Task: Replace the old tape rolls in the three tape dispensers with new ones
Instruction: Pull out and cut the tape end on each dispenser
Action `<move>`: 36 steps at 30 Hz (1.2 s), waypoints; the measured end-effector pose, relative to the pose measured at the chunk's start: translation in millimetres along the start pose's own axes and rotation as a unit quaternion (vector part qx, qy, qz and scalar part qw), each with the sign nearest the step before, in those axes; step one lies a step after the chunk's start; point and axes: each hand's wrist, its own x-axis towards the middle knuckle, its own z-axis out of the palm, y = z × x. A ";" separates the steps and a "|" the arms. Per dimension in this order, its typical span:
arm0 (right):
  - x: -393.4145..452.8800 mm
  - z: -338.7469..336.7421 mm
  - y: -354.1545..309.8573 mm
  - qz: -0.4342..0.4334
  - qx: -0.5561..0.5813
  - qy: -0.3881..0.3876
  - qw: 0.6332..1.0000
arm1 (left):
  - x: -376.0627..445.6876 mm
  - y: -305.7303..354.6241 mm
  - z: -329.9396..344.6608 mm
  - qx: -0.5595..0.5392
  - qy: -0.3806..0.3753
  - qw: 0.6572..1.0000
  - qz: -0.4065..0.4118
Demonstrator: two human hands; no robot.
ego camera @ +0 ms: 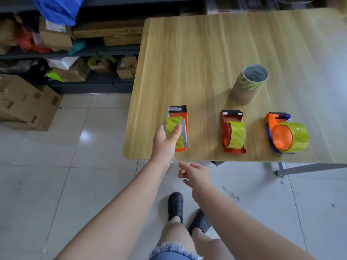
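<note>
Three tape dispensers stand in a row near the table's front edge. My left hand (165, 141) grips the yellow-green tape roll (171, 126) sitting in the left dispenser (185, 117), which is orange with a grey frame. The middle red dispenser (231, 114) holds a roll (237, 135). The right orange and blue dispenser (272, 121) carries a fatter roll (298, 137). My right hand (194, 173) hovers just below the table edge, fingers curled. Its fingertips meet a faint clear strip of tape (175, 162) by my left wrist.
A tall brown cardboard tube (246, 85), with tape print near its top, stands on the wooden table (187, 62) behind the dispensers. Shelves with boxes (56, 38) and a large carton (24, 104) fill the left. My feet stand on white floor tiles.
</note>
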 end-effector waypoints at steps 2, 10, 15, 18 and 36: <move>8.3 3.1 2.5 0.004 -0.010 0.005 1.000 | 8.1 -10.2 -3.5 0.011 -0.017 1.000 -0.011; 29.6 9.6 12.2 0.026 -0.043 0.017 0.999 | 20.7 -37.3 -7.7 0.003 -0.028 0.999 -0.018; 41.6 12.3 16.5 0.041 -0.057 0.019 0.997 | 25.4 -51.0 -5.7 0.006 0.000 1.000 -0.019; 47.7 12.5 20.5 0.047 -0.059 0.021 0.997 | 31.1 -59.2 -7.2 0.000 0.007 0.999 -0.034; 75.6 11.3 27.2 0.165 -0.142 -0.004 0.976 | 44.9 -75.3 -16.6 0.030 -0.095 0.992 -0.072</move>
